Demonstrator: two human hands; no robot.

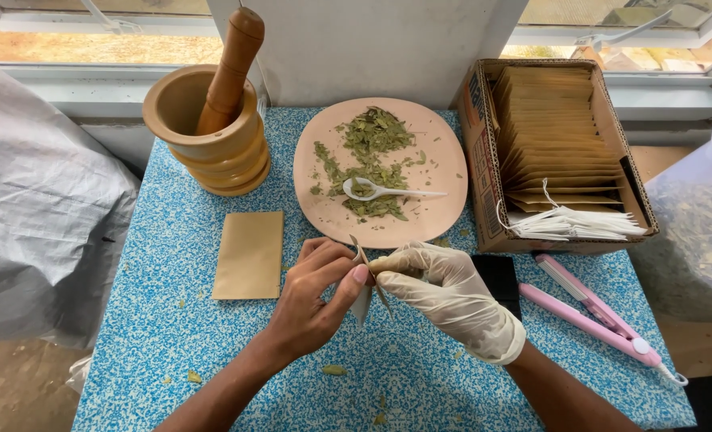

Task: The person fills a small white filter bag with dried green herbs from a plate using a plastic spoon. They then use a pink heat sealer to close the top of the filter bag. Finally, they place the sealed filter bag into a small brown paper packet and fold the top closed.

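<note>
Two hands: bare left hand [312, 296] and gloved right hand [444, 292] both pinch one small thin paper sachet [365, 298].
Sachet axis: roughly upright, between the fingertips.
Place: just below the round pink plate [444, 160].

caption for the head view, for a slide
Both hands, left hand bare and right hand gloved, pinch a small sachet below a plate of dried leaves.

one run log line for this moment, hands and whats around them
left hand: bare, pinching small paper sachet | right hand: gloved, pinching same sachet | plate: dried leaves, white spoon | left: mortar
</note>
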